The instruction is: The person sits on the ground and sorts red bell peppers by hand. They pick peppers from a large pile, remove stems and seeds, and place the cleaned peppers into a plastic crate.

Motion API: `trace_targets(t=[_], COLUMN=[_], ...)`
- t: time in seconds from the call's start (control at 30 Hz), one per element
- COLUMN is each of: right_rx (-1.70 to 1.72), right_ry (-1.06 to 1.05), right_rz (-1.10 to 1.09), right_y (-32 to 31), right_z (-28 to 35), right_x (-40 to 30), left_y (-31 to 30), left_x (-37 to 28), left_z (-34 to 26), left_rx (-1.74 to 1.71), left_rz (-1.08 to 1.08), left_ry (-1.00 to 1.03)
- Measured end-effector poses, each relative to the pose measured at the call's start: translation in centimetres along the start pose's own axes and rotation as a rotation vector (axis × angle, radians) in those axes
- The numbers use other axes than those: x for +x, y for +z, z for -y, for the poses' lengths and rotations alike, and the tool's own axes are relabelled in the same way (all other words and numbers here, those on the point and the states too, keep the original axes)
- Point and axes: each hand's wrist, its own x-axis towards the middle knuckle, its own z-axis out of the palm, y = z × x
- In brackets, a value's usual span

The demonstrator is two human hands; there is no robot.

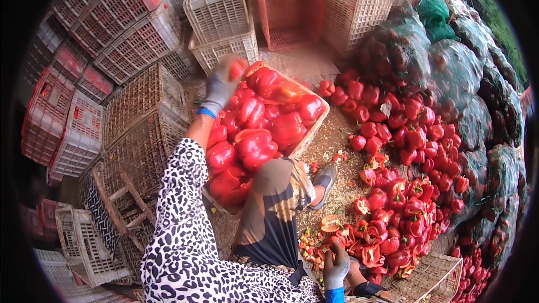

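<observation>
My left hand, in a grey glove and blurred by motion, is over the far left corner of a pale plastic crate. A red bell pepper is in its fingers. The crate is heaped with large red bell peppers and stands against my bent knee. Low on the right, my gloved right hand is beside a pile of cut and cored red peppers. Its dark fingertips are partly bent, and whether they hold something small cannot be made out.
Whole red peppers spread across the floor to the right, below stacked green mesh sacks. Stacked plastic crates line the left and back. A wooden stool stands at left. Pepper cores and seeds litter the ground; another crate lies lower right.
</observation>
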Motion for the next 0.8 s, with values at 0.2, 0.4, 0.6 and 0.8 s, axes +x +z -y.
trace_targets(t=[0.2, 0.4, 0.6, 0.8], right_rx=[0.03, 0.003, -0.181, -0.508], right_ry=[0.028, 0.1, 0.145, 0.555], right_rz=[-0.024, 0.018, 0.16, 0.17], right_y=[1.0, 0.3, -0.7, -0.8], right_z=[0.5, 0.6, -0.7, -8.9], right_x=[0.9, -0.6, -1.1, -2.4], left_y=[3.7, 4.2, 10.5, 11.4], left_x=[-2.0, 0.6, -3.5, -1.4], left_z=[3.7, -0.5, 12.9, 14.7], left_rx=[0.183, -0.436, 0.148, 0.306], left_rz=[0.698, 0.647, 0.554, 0.627], left_ry=[-0.214, -0.467, -0.071, -0.072])
